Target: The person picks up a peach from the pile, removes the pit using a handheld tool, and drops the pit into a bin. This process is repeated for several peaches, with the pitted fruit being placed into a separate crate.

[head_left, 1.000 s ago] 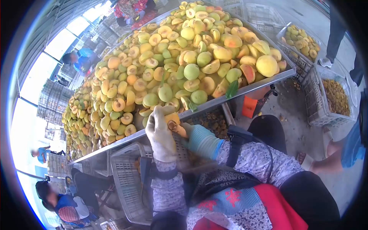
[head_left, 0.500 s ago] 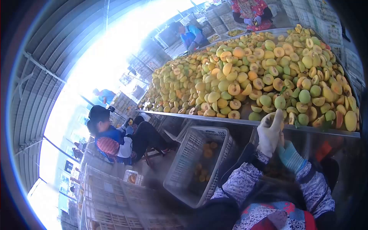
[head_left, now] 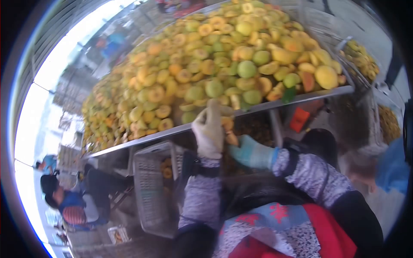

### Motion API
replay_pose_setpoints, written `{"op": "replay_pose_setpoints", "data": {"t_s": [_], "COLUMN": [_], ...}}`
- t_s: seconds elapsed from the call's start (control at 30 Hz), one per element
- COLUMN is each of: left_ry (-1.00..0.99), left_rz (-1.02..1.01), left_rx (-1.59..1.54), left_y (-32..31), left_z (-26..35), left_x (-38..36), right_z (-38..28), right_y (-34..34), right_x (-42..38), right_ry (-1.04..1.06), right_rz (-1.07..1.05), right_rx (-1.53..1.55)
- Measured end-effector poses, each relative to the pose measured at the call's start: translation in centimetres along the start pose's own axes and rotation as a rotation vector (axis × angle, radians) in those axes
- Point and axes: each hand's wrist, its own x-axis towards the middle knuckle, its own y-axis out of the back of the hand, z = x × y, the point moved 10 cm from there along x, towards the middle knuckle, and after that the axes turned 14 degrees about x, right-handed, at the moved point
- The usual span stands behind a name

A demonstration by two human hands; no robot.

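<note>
At the near edge of the table (head_left: 301, 98), the left hand (head_left: 209, 129) stayed wrapped around a peach (head_left: 226, 124), while the right hand (head_left: 249, 152) pressed in beside it, fingers curled. Both had lifted closer to the fruit pile (head_left: 223, 64); the basket (head_left: 152, 189) sat below.

Long metal table (head_left: 301, 98) heaped with peach halves (head_left: 206, 69) (yellow, green), piled to rim.
</note>
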Motion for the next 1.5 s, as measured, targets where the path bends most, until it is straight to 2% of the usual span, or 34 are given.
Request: {"op": "replay_pose_setpoints", "data": {"t_s": [0.03,0.1,0.13,0.2,0.27,0.33,0.4,0.47,0.6,0.67,0.7,0.73,0.77,0.8,0.87,0.9,0.97,1.07,1.1,1.13,1.2,1.27,1.3,1.37,1.4,1.47,1.5], "left_ry": [-0.022,-0.052,-0.038,-0.033,0.004,0.035,-0.017,-0.019,0.043,0.033,0.019,0.002,0.047,0.041,0.162,0.166,0.118,0.017,0.024,0.030,0.051,0.070,0.068,0.070,0.091,0.113,0.076], "left_rz": [0.019,0.080,0.046,0.024,0.057,0.096,0.057,0.053,0.040,0.053,-0.032,-0.115,-0.083,-0.084,-0.063,-0.039,-0.090,-0.107,-0.022,0.062,0.016,-0.027,-0.033,-0.042,-0.076,-0.109,-0.149], "left_rx": [-0.038,-0.075,-0.088,0.124,0.111,0.096,-0.039,-0.049,0.079,0.109,0.058,0.004,-0.134,-0.138,-0.155,-0.090,-0.056,-0.037,-0.094,-0.152,-0.169,-0.184,-0.128,-0.071,-0.100,-0.127,-0.063], "left_y": [0.1,0.2,-0.1,-0.4,-0.5,-0.3,-0.4,-0.3,-0.5,-0.1,-0.5,-1.0,-0.6,-0.7,-0.6,-0.5,-0.4,-1.0,-0.8,-0.4,-0.7,-0.9,-0.9,-0.8,-1.0,-0.8,-0.9], "left_z": [-0.1,0.1,0.1,-0.2,-0.7,-1.0,-0.5,-0.8,-1.6,-1.5,-1.5,-1.2,-1.5,-1.0,-1.0,-0.9,-0.8,0.0,0.2,0.3,0.0,-0.1,-0.2,-0.5,-0.8,-1.4,-1.2], "left_x": [-0.2,-0.4,-0.4,0.1,0.0,0.0,-0.1,0.0,0.0,-0.2,-0.1,0.0,0.2,0.0,-0.8,-0.9,-0.9,-1.0,-1.3,-1.4,-1.4,-1.2,-1.2,-1.1,-1.2,-1.1,-1.0], "right_z": [0.1,1.7,1.6,0.9,1.5,0.6,1.0,1.0,2.2,0.9,1.3,2.4,3.0,2.3,3.0,2.7,-0.4,0.1,-0.2,-0.3,0.4,-0.2,-0.6,0.5,-0.1,0.6,1.8], "right_y": [-0.5,-0.4,-0.5,0.1,0.3,-0.2,0.1,0.1,0.4,-0.5,-0.4,-0.9,-1.6,-1.5,-1.7,-1.6,-0.3,-0.6,-0.9,-1.3,-1.4,-1.0,-1.0,-1.1,-1.0,-2.4,-2.4], "right_x": [0.5,1.0,1.0,0.7,0.6,0.6,0.4,0.6,1.0,0.0,0.1,0.2,0.1,0.0,-0.6,-0.5,0.1,0.6,0.2,-0.4,-0.5,0.2,0.0,-0.3,-0.7,-1.7,-1.0], "right_ry": [0.145,0.057,0.040,-0.009,-0.057,0.046,-0.008,0.051,0.033,0.050,0.053,0.003,-0.049,-0.045,-0.300,-0.299,0.068,0.108,0.108,0.050,-0.012,0.197,0.197,-0.026,-0.026,-0.214,-0.213], "right_rz": [-0.032,-0.061,-0.056,-0.040,-0.027,-0.020,-0.024,-0.052,-0.024,-0.056,-0.055,-0.149,-0.244,-0.241,-0.190,-0.187,-0.100,-0.051,-0.048,-0.054,-0.061,-0.044,-0.043,-0.060,-0.059,-0.181,-0.181], "right_rx": [0.089,0.084,0.072,0.001,-0.068,0.095,0.114,0.004,-0.150,0.081,0.081,0.195,0.307,0.302,0.537,0.534,-0.091,-0.117,-0.115,0.007,0.128,-0.100,-0.100,0.025,0.026,0.315,0.316]}}
